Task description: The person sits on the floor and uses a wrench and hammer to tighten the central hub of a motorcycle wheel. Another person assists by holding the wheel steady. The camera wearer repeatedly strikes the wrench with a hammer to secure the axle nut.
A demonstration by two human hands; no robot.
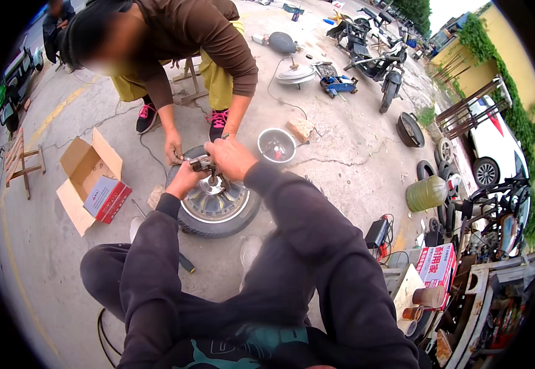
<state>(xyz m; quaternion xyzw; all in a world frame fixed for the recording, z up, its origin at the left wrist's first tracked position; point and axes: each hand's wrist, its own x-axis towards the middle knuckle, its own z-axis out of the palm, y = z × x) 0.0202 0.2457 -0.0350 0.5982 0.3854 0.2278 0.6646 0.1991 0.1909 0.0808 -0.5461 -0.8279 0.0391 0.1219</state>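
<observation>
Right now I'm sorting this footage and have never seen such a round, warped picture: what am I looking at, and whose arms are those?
A camera worn on a person's head looks down, and its fisheye lens bends the edges. The dark-sleeved arms from the bottom are the wearer's own. Their left hand and right hand grip a metal tool at the hub of a scooter wheel lying flat on the concrete ground. Opposite, a second person crouches with both hands at the tyre. Nearby lie an open cardboard box and a metal bowl.

Flat daylight, fisheye-bent, dark rim.
</observation>
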